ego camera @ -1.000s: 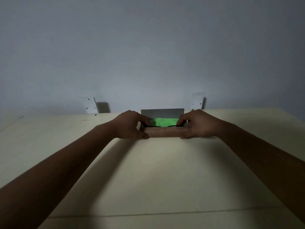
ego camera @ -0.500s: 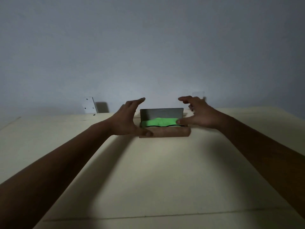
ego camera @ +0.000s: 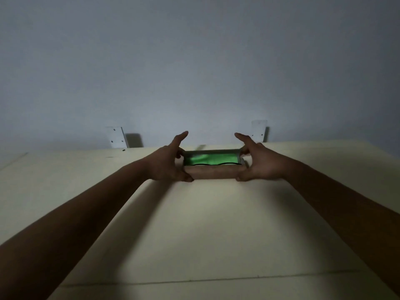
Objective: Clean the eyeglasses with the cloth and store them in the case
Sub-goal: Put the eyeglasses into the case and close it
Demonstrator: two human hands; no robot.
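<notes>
A person's two bare hands frame a brown eyeglass case [ego camera: 213, 172] that sits on a cream table [ego camera: 205, 224], midway along its far edge and just short of a pale grey wall [ego camera: 194, 61]. The left hand [ego camera: 166, 163] grips the case's left end, with the thumb [ego camera: 186, 177] set against the front lower corner. Its forefinger [ego camera: 180, 136] points straight up and clear of the case, while the other fingers bend in toward the end of the lid. The right hand [ego camera: 262, 164] mirrors this at the right end: thumb [ego camera: 240, 178] at the front corner, forefinger [ego camera: 242, 137] raised and straight, remaining fingers curled at the lid's end. The grey lid [ego camera: 213, 151] leans forward, low over the opening. Inside the case a bright green cloth [ego camera: 207, 159] shows, and a thin dark wavy line along its lower edge marks the eyeglasses [ego camera: 203, 164], which are mostly hidden behind the front wall of the case. Both forearms stretch from the near corners of the view across the tabletop. Two white brackets are fixed to the wall behind the far edge, one [ego camera: 116, 137] to the left of the hands and one [ego camera: 258, 131] to the right.
</notes>
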